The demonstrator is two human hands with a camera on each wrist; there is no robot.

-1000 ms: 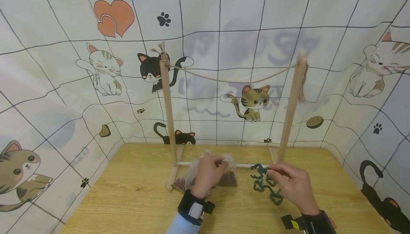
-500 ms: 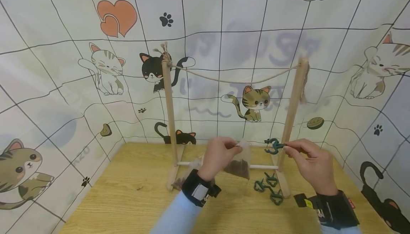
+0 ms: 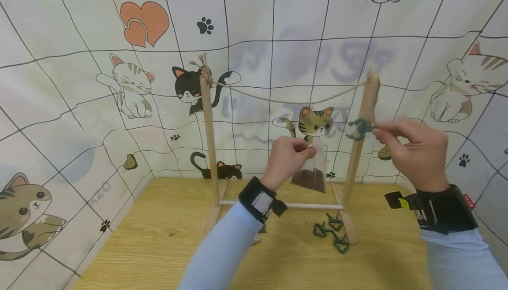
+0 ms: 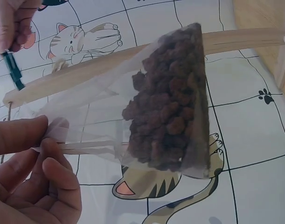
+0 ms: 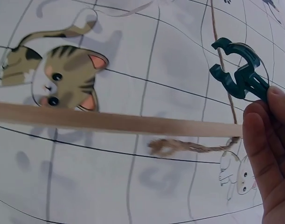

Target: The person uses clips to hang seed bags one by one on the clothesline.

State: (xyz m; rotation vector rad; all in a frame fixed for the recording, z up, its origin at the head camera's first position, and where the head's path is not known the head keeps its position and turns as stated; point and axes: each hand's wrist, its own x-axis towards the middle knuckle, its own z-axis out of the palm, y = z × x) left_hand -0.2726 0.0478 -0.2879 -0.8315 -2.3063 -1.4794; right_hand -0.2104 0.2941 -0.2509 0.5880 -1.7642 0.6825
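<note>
Between thumb and fingers my left hand (image 3: pixel 287 160) pinches the top of a sheer drawstring bag (image 3: pixel 315 171), which hangs in the air before the wooden frame. Reddish-brown, lumpy bits fill the bag's bottom in the left wrist view (image 4: pixel 170 98). My right hand (image 3: pixel 416 149) pinches a dark green plant clip (image 3: pixel 360 129) by its end, in front of the right post. In the right wrist view the clip (image 5: pixel 240 70) shows its curved jaws spread apart. A rope (image 3: pixel 285 101) sags between the post tops, above both hands.
The wooden frame has a left post (image 3: pixel 208 135), a right post (image 3: pixel 359 162) and a white bottom rod (image 3: pixel 313 206). More green clips (image 3: pixel 331 232) lie on the table (image 3: pixel 139 246) near the right foot. Another bag (image 3: pixel 263 228) is mostly hidden behind my left forearm.
My left hand has lifted the bag off the table, up and to the right. My right hand has raised one clip from the pile, also up and rightward.
</note>
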